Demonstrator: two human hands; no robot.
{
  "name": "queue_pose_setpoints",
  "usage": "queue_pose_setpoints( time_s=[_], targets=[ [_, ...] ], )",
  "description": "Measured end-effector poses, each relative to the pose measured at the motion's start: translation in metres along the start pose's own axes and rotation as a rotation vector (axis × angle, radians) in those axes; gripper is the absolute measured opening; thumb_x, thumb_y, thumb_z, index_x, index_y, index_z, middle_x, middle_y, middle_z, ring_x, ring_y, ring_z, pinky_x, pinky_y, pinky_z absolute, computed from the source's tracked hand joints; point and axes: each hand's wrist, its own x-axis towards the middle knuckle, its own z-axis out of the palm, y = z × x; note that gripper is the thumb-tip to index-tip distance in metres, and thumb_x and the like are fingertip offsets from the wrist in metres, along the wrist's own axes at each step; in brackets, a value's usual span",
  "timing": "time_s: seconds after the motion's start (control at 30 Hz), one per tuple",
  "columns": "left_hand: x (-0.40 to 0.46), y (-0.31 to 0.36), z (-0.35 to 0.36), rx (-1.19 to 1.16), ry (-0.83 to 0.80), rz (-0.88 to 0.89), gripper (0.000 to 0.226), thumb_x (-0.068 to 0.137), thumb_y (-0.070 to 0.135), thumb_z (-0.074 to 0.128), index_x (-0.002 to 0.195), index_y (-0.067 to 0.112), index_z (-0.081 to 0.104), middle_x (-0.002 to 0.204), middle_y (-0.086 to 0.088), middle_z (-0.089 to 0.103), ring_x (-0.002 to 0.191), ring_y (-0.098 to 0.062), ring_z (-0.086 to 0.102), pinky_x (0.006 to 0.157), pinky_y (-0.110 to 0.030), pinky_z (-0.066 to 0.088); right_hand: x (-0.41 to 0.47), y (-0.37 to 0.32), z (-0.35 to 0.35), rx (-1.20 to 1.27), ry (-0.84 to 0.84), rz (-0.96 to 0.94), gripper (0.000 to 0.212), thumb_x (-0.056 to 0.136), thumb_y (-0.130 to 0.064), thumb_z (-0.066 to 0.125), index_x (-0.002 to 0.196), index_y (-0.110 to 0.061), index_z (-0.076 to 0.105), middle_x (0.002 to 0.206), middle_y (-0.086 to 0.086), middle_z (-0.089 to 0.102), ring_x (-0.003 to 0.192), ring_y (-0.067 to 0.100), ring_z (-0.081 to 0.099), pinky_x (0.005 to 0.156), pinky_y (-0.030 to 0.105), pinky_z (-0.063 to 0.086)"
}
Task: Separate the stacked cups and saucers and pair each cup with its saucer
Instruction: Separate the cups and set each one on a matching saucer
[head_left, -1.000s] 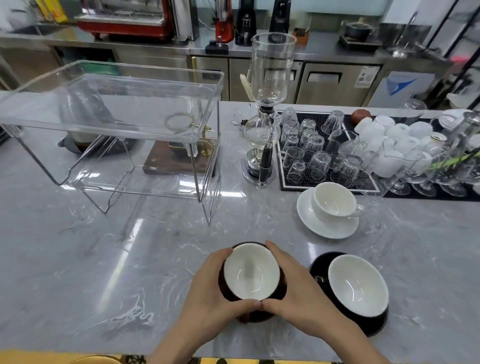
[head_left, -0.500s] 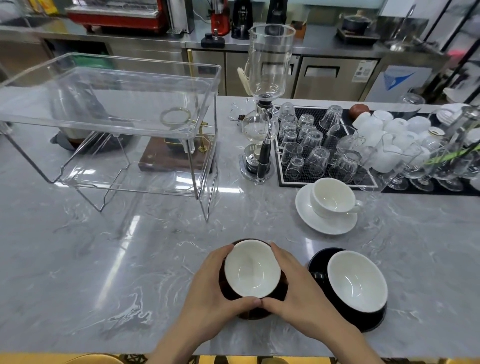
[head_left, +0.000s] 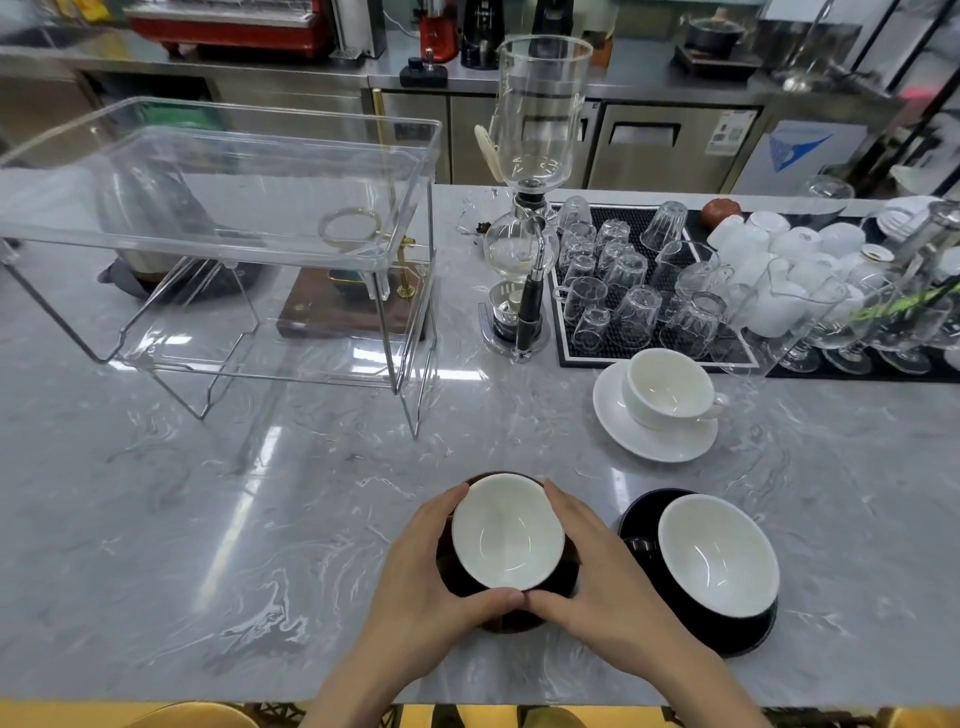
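A dark brown cup (head_left: 506, 540) with a white inside sits on a brown saucer (head_left: 511, 621) near the counter's front edge. My left hand (head_left: 426, 582) wraps its left side and my right hand (head_left: 597, 587) wraps its right side, thumbs meeting at the front rim. To the right stands a black cup (head_left: 719, 556) with a white inside on a black saucer (head_left: 644, 512). Farther back, a white cup (head_left: 667, 389) rests on a white saucer (head_left: 618, 426).
A clear plastic shelf (head_left: 223, 228) on wire legs stands at the left. A glass siphon brewer (head_left: 524, 208) rises in the middle back. A black mat (head_left: 571, 358) holds several upturned glasses, with white cups (head_left: 763, 260) and stemmed glasses to the right.
Both hands stay cupped around the brown cup; only the camera view has shifted slightly.
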Motion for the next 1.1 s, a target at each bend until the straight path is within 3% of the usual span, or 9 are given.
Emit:
queue_pose_setpoints(
  time_s=[0.2,0.4,0.5,0.67,0.73,0.83,0.9,0.97,1.1],
  targets=[
    [-0.004,-0.003,-0.003,-0.100,0.070,-0.036,0.090,0.053,0.054,0.091,0.131,0.056,0.046,0.131,0.036,0.056,0.123,0.010,0.055,0.088,-0.014,0.056,-0.007,0.003,-0.001,-0.008,0.042,0.013,0.099,0.064,-0.047,0.080,0.132,-0.077,0.015,0.138,-0.054,0.024,0.130,-0.032,0.021,0.092,-0.012,0.024],
    [-0.006,-0.014,-0.016,-0.150,0.207,-0.112,0.079,0.066,0.035,0.094,0.132,0.044,0.053,0.125,0.031,0.063,0.118,0.003,0.062,0.087,-0.022,0.058,-0.019,0.010,-0.002,0.016,0.094,0.051,0.091,0.067,-0.053,0.077,0.127,-0.081,0.015,0.130,-0.061,0.021,0.121,-0.039,0.024,0.085,-0.005,0.036],
    [-0.006,-0.019,-0.018,-0.150,0.198,-0.170,0.075,0.069,0.032,0.092,0.132,0.041,0.053,0.122,0.032,0.064,0.114,0.007,0.062,0.082,-0.020,0.059,-0.021,0.014,0.000,0.079,0.098,0.093,0.086,0.069,-0.055,0.076,0.126,-0.082,0.018,0.131,-0.060,0.026,0.122,-0.035,0.030,0.093,0.004,0.032],
    [-0.007,-0.019,-0.015,-0.170,0.162,-0.298,0.070,0.070,0.040,0.090,0.131,0.036,0.056,0.122,0.018,0.066,0.102,0.006,0.066,0.070,-0.010,0.057,-0.018,0.016,0.007,0.184,0.095,0.200,0.065,0.077,-0.058,0.067,0.114,-0.088,0.023,0.121,-0.062,0.036,0.118,-0.035,0.037,0.083,-0.006,0.040],
    [-0.006,-0.017,-0.015,-0.152,0.138,-0.339,0.075,0.063,0.057,0.086,0.129,0.039,0.056,0.117,0.020,0.067,0.097,0.005,0.069,0.066,-0.013,0.055,-0.015,0.016,0.011,0.247,0.122,0.252,0.055,0.087,-0.051,0.064,0.113,-0.086,0.031,0.116,-0.055,0.049,0.110,-0.030,0.048,0.078,-0.007,0.042],
    [-0.003,-0.014,-0.016,-0.156,0.108,-0.410,0.081,0.052,0.071,0.075,0.125,0.041,0.057,0.111,0.021,0.068,0.088,0.005,0.071,0.072,-0.019,0.055,-0.012,0.020,0.015,0.237,0.158,0.315,0.059,0.094,-0.051,0.055,0.149,-0.042,0.035,0.142,-0.023,0.051,0.124,-0.002,0.054,0.095,0.012,0.042],
    [-0.002,-0.015,-0.016,-0.166,0.088,-0.460,0.079,0.052,0.071,0.075,0.123,0.037,0.061,0.109,0.018,0.069,0.085,-0.005,0.075,0.077,-0.031,0.062,-0.009,0.019,0.015,0.216,0.162,0.336,0.065,0.095,-0.052,0.052,0.153,-0.028,0.034,0.147,-0.014,0.048,0.129,0.009,0.052,0.104,0.024,0.042],
    [0.000,-0.016,-0.016,-0.203,0.069,-0.503,0.074,0.053,0.068,0.077,0.115,0.030,0.067,0.106,0.010,0.073,0.084,-0.012,0.077,0.078,-0.040,0.065,-0.007,0.017,0.015,0.199,0.157,0.347,0.063,0.096,-0.052,0.052,0.152,-0.029,0.035,0.142,-0.018,0.050,0.127,0.009,0.054,0.106,0.027,0.043],
    [0.001,-0.013,-0.014,-0.276,0.065,-0.560,0.067,0.051,0.064,0.081,0.104,0.025,0.073,0.094,0.002,0.078,0.079,-0.015,0.078,0.067,-0.039,0.066,-0.007,0.013,0.016,0.206,0.174,0.364,0.028,0.096,-0.045,0.055,0.117,-0.058,0.043,0.108,-0.044,0.053,0.104,-0.009,0.059,0.077,0.004,0.042]
  ],
)
